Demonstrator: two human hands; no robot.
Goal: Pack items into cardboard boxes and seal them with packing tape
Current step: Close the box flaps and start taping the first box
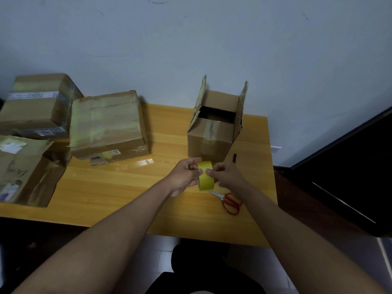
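Tape: I hold the yellow packing-tape roll [205, 176] just in front of the open brown cardboard box [214, 132] | left hand [186, 177] grips the roll, right hand [224, 174] pinches its rim | risk: free end tears or resticks, stalling sealing; red-handled scissors [230, 201] lie nearer me on the counter [127, 187].

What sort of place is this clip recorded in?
Probably a plain room at home or a small office used for parcel packing: a wooden table against a bare wall, reused cardboard boxes, red scissors and tape roll.
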